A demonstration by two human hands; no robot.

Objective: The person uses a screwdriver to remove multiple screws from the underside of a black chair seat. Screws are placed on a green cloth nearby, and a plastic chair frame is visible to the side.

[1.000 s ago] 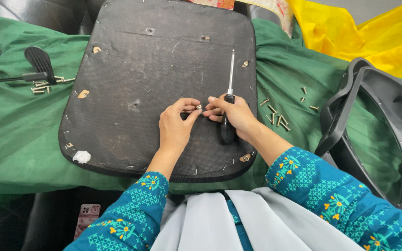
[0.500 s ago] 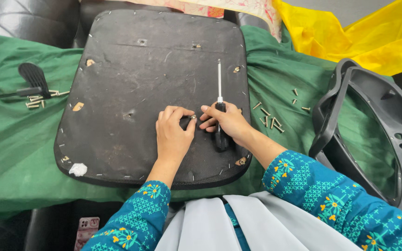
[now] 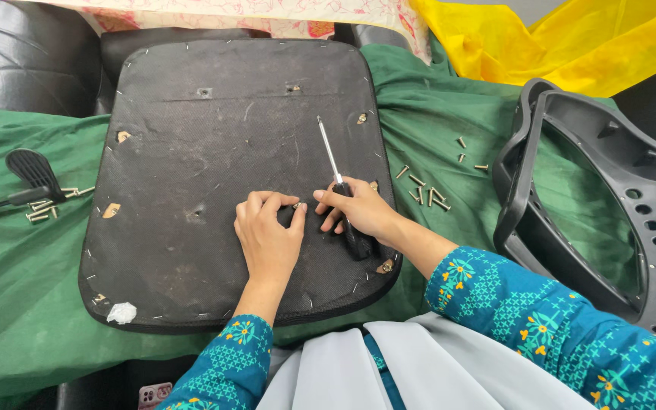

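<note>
A small metal screw (image 3: 296,205) sits pinched at the fingertips of the left hand (image 3: 267,237), just above the dark underside of a chair seat pad (image 3: 214,159); only its pale head shows, the rest is hidden by the fingers. The left hand is curled, fingers closed together on the screw, and its heel rests on the pad. Just beside it, the right hand (image 3: 360,212) is wrapped around the black handle of a screwdriver (image 3: 341,190), thumb and forefinger stretched toward the screw; the steel shaft slants up and away over the pad, its tip lying free near the pad's right edge.

The seat pad lies flat, bottom up, on a green cloth (image 3: 32,258). Its black covering is scuffed and stapled round the rim, with several small mounting holes, some showing tan wood, and a wad of white material at the near left corner.

Nothing here is a container: a scatter of loose screws (image 3: 425,191) lies bare on the cloth to the right of the pad. Further right rests a black plastic chair back frame (image 3: 571,197). On the left, a black lever (image 3: 32,168) lies with a few more bolts (image 3: 43,209) beside it. Yellow fabric (image 3: 571,38) is bunched at the far right.
</note>
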